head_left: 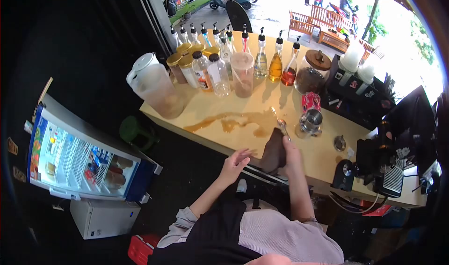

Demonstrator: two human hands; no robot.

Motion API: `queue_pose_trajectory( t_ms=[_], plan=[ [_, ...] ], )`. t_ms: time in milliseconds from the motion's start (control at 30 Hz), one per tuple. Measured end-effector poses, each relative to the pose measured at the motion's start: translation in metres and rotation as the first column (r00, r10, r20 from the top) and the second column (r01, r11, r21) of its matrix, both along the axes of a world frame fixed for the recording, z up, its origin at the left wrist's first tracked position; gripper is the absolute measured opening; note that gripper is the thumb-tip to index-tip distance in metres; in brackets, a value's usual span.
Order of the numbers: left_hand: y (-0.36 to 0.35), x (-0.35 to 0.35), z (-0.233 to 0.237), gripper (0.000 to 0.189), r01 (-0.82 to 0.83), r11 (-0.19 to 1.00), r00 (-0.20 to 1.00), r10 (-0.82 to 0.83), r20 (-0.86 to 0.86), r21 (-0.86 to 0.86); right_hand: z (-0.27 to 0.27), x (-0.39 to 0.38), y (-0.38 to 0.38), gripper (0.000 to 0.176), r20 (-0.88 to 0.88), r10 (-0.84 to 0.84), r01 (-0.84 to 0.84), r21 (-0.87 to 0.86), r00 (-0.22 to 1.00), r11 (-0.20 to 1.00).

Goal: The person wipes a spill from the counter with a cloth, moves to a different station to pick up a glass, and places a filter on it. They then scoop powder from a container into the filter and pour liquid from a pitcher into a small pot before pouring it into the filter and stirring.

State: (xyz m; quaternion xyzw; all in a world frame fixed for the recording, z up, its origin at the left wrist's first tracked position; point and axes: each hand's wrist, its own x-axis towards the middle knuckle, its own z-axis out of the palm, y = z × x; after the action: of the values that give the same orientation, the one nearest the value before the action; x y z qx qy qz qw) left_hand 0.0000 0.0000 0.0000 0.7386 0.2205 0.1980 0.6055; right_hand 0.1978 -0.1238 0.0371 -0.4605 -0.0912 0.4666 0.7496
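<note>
My right hand [292, 156] grips a dark brown cloth [273, 153] that hangs folded at the counter's front edge. Just beyond its fingertips, a metal spoon [281, 123] lies on the light wooden counter [196, 110]. To the left, my left hand [234, 166] hovers in front of the edge, fingers apart and nothing in it. A brown liquid spill [229, 123] spreads in streaks across the counter beyond both hands. Right of the spoon stand a metal jug [310, 121] and a crumpled red packet [311, 101].
Several pump bottles [276, 64] and lidded jars line the counter's back. A large plastic pitcher [156, 87] stands at the left end, an espresso machine [390, 157] at the right. On the floor to the left is a lit glass-door fridge [84, 152] beside a green stool [138, 131].
</note>
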Motion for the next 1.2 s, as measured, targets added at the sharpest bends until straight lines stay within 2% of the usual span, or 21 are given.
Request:
queue_pose_trajectory(
  t_ms=[33,67,100,200,300,367,433,500,633,700,767,833,867,900,933,1000,1033,1067,1100,1133,1200],
  plan=[
    [-0.004,0.001,0.002,0.049,0.026,0.962,0.997,-0.004,0.083,-0.272,-0.009,-0.015,0.005,0.032,0.014,0.005,-0.004,-0.067,1.000,0.998],
    [-0.006,0.001,0.002,0.044,0.071,0.851,0.986,0.018,0.164,-0.520,-0.022,-0.025,0.007,0.026,-0.024,0.070,-0.072,-0.129,0.997,0.989],
    [0.051,0.042,0.005,0.044,0.086,0.856,0.981,0.015,0.191,-0.509,-0.015,0.006,0.067,0.027,-0.013,0.185,-0.185,-0.076,0.983,0.980],
    [0.086,0.047,0.003,0.025,-0.098,0.880,0.983,0.157,0.090,-0.465,-0.016,-0.011,0.107,0.031,-0.094,0.254,-0.261,-0.076,0.963,0.962],
    [0.116,0.051,-0.016,0.018,-0.172,0.871,0.965,0.242,0.098,-0.459,-0.013,-0.013,0.130,0.035,-0.169,0.359,-0.378,-0.099,0.918,0.920],
    [0.125,0.060,-0.020,0.013,-0.193,0.863,0.950,0.284,0.132,-0.466,-0.013,-0.011,0.142,0.038,-0.448,0.279,-0.344,-0.069,0.850,0.937],
    [0.137,0.068,-0.018,0.013,-0.228,0.917,0.950,0.283,0.132,-0.328,-0.023,-0.003,0.150,0.040,-0.500,0.289,-0.334,0.001,0.816,0.943],
    [0.149,0.079,-0.016,0.013,-0.203,0.933,0.955,0.256,0.151,-0.299,-0.030,-0.002,0.149,0.041,-0.330,0.272,-0.313,-0.079,0.904,0.946],
    [0.160,0.095,-0.016,0.013,-0.069,0.973,0.975,0.112,0.191,-0.218,-0.029,-0.004,0.143,0.041,-0.339,0.147,-0.175,-0.055,0.929,0.983],
    [0.168,0.101,-0.015,0.014,-0.017,0.990,0.985,0.040,0.166,-0.141,-0.031,-0.001,0.133,0.041,-0.345,-0.127,0.094,-0.111,0.930,0.989],
    [0.173,0.108,-0.013,0.015,0.054,0.998,0.995,-0.051,0.082,-0.040,-0.021,0.000,0.117,0.038,-0.317,-0.225,0.207,-0.092,0.921,0.974],
    [0.173,0.115,-0.006,0.016,0.116,0.992,0.991,-0.113,0.068,-0.041,-0.021,0.000,0.101,0.032,0.032,-0.555,0.547,-0.221,0.831,0.807],
    [0.173,0.119,-0.005,0.016,0.159,0.987,0.985,-0.158,0.070,-0.012,-0.024,0.004,0.090,0.032,0.031,-0.575,0.566,-0.225,0.818,0.793],
    [0.173,0.122,-0.005,0.016,0.203,0.979,0.977,-0.204,0.070,0.018,-0.029,0.009,0.078,0.031,0.463,-0.534,0.670,-0.201,0.708,0.714],
    [0.171,0.125,-0.005,0.016,0.227,0.974,0.971,-0.228,0.067,0.015,-0.032,0.012,0.067,0.030,0.804,-0.374,0.753,-0.134,0.463,0.645],
    [0.168,0.131,-0.006,0.015,0.265,0.947,0.960,-0.276,0.039,0.181,-0.034,0.013,0.052,0.030,0.787,-0.420,0.798,-0.147,0.453,0.584],
    [0.165,0.136,-0.007,0.015,0.286,0.941,0.954,-0.297,0.037,0.179,-0.035,0.012,0.044,0.031,0.769,-0.457,0.825,-0.157,0.447,0.543],
    [0.163,0.143,-0.009,0.016,0.332,0.872,0.927,-0.371,0.046,0.360,-0.041,0.013,0.036,0.034,0.614,-0.550,0.795,-0.231,0.566,0.561],
    [0.159,0.151,-0.008,0.018,0.356,0.770,0.895,-0.444,0.044,0.528,-0.040,0.010,0.034,0.034,0.614,-0.563,0.807,-0.230,0.554,0.544],
    [0.154,0.160,-0.006,0.018,0.373,0.762,0.884,-0.465,0.045,0.530,-0.038,0.006,0.032,0.034,0.543,-0.614,0.808,-0.249,0.573,0.534],
    [0.136,0.182,-0.002,0.027,0.439,0.585,0.789,-0.614,0.019,0.682,-0.040,-0.002,0.029,0.034,0.470,-0.678,0.823,-0.266,0.565,0.502]
  ],
)
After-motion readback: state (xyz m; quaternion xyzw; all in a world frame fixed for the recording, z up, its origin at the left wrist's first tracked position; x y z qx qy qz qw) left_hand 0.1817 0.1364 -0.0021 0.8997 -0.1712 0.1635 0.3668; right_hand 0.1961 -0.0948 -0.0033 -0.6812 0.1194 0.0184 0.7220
